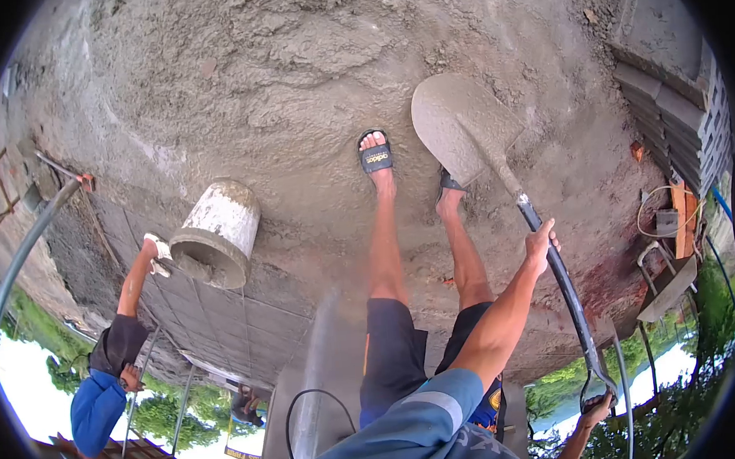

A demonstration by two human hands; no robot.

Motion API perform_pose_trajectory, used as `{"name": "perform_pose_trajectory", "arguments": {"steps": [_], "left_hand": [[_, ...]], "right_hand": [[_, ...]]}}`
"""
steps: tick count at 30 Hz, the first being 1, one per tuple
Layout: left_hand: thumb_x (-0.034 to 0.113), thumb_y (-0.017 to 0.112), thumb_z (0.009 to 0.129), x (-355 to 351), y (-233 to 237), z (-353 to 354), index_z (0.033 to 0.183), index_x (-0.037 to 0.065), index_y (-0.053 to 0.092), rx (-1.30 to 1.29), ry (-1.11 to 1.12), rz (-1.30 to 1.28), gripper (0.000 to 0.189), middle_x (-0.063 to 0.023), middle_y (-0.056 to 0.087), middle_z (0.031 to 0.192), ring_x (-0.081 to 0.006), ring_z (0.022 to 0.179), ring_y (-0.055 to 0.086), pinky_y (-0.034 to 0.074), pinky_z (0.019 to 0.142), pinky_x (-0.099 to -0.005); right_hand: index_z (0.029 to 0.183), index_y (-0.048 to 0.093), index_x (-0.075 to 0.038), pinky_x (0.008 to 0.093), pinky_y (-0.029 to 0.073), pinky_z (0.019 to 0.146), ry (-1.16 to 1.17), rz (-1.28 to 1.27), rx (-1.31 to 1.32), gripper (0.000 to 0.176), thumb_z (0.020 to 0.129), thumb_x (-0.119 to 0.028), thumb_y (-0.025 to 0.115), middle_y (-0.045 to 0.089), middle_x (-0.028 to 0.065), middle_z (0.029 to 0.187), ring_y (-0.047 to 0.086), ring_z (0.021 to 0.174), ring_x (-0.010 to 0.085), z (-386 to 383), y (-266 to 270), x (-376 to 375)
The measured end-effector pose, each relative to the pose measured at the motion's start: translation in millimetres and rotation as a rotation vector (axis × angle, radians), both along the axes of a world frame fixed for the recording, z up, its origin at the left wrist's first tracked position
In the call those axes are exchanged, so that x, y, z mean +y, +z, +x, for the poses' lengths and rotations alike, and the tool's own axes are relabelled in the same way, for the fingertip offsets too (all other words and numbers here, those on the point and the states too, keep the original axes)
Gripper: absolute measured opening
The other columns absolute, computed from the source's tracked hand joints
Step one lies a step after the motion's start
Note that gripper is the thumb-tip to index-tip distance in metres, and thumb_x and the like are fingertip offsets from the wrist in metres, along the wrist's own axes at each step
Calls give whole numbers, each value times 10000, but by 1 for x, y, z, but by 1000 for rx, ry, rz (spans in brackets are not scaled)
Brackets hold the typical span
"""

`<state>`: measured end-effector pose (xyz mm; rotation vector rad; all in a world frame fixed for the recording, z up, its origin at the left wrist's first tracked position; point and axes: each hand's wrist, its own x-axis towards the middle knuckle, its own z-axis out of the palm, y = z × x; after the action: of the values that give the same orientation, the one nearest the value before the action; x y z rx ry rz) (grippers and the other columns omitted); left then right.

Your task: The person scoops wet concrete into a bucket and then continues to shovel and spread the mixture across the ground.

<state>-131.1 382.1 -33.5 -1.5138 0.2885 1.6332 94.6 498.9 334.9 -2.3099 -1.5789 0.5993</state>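
Grey-coated shovel point(453, 119): left hand point(540, 247) clamps the black shaft point(564, 281) at three o'clock; right hand point(596, 409) grips the D-handle point(592, 367) at four o'clock.

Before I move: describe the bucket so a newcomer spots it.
Find the grey ground, then the sandalled feet on it. Left of them in the picture, near another person's foot, stands the bucket: unlike the long shovel, it's round, open-mouthed and white-smeared.

Left sandal point(375, 157): strap bore "adidas" in gold.
Shirt point(395, 436): pale letters were partly hidden.
Distant sign point(245, 457): wording was illegible.
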Motion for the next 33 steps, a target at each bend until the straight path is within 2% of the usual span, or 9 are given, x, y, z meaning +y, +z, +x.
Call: {"name": "perform_pose_trajectory", "arguments": {"steps": [2, 4, 9, 11, 13, 18, 23, 28, 33], "left_hand": [[260, 664, 836, -34, -36, -43, 861, 114, 537, 32, 23, -107, 195, 12, 477, 615, -126, 490, 482, 441, 470, -308], [251, 619, 858, -102, -80, -117, 872, 112, 537, 83, -29, -221, 161, 8, 462, 613, -132, 480, 464, 436, 454, -323], [164, 565, 849, -292, -184, -322, 778, 114, 448, 363, -60, -538, 146, 22, 437, 585, -109, 478, 436, 404, 453, -284], [161, 567, 842, -327, -206, -344, 758, 98, 478, 488, -129, -630, 137, 2, 455, 601, -125, 488, 462, 414, 454, -318], [154, 560, 841, -328, -218, -339, 760, 90, 480, 484, -137, -599, 131, -4, 454, 605, -128, 489, 460, 413, 452, -320], [136, 574, 814, -292, -182, -294, 763, 84, 487, 393, -54, -541, 114, -16, 463, 596, -142, 476, 466, 438, 458, -335], [162, 593, 817, -242, -113, -252, 763, 119, 511, 311, 71, -409, 107, 14, 454, 593, -129, 470, 466, 435, 454, -312], [174, 601, 833, -213, 0, -219, 751, 116, 502, 198, 223, -356, 141, 14, 459, 592, -125, 483, 467, 431, 456, -312], [187, 590, 847, -234, 132, -208, 746, 132, 481, 138, 478, -338, 159, 20, 455, 608, -130, 520, 460, 430, 509, -316]], "right_hand": [[575, 406, -150, 238, 256, 342, 25, -151, 52, 393, 902, -310, 554, 367, -35, 457, 337, 353, 79, 9, -50, 14], [593, 407, -137, 252, 318, 412, 31, -262, 125, 384, 891, -332, 551, 367, -19, 506, 368, 433, 96, -44, -136, -18], [670, 475, -95, 283, 342, 427, -3, -468, 528, 193, 843, -122, 556, 391, 0, 517, 386, 428, 129, -193, -345, -174], [659, 477, -83, 285, 341, 403, -14, -499, 521, 196, 835, -108, 560, 426, 15, 516, 404, 407, 131, -203, -398, -204], [615, 463, -90, 291, 334, 392, -18, -461, 505, 272, 856, -172, 559, 409, 22, 499, 405, 390, 148, -209, -413, -209], [619, 460, -80, 286, 345, 390, 39, -386, 443, 287, 868, -174, 568, 429, 27, 500, 423, 394, 148, -169, -374, -168], [646, 474, -80, 284, 346, 391, 189, -264, 412, 281, 882, -205, 563, 430, 21, 504, 423, 395, 135, -164, -263, -104], [660, 499, -120, 243, 306, 402, 370, -259, 361, 276, 895, -245, 572, 425, -27, 522, 402, 413, 89, -168, -144, -24], [667, 477, -94, 243, 304, 360, 665, -364, 393, 280, 905, -235, 521, 423, -4, 513, 397, 392, 100, -216, -33, 37]]}}
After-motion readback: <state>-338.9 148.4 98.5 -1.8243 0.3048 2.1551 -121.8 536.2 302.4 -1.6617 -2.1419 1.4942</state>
